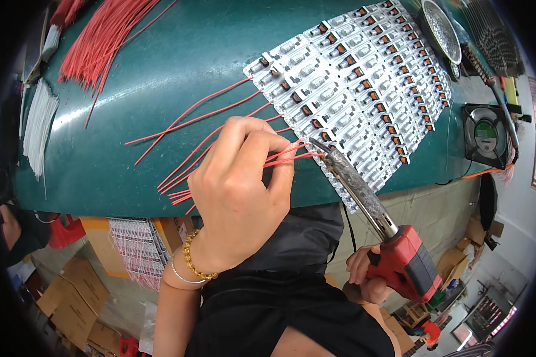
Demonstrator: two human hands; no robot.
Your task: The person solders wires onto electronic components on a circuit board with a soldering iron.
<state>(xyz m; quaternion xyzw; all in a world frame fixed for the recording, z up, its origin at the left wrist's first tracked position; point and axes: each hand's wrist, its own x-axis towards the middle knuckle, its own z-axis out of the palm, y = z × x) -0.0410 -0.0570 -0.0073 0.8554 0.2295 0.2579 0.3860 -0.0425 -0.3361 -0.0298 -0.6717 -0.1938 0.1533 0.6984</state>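
Observation:
My left hand (235,190) is closed, fingertips pinching thin red wires (289,159) at the near left edge of a panel of small metal-coloured circuit boards (345,89). My right hand (366,276) grips the red and black handle of a soldering gun (363,190). Its tip reaches up and left to the panel's edge, close to the wire ends under my left fingertips. Whether the tip touches a wire is hard to make out. More red wires (190,110) run left from the panel's edge, some passing beneath my left hand.
The green tabletop (208,41) carries a red wire bundle (107,44) and a white wire bundle (40,125) at left. A metal dish (441,33) and a small fan (485,137) stand at right. Below are wired boards (138,250) and cardboard (74,294). Another person's arm (9,229) shows far left.

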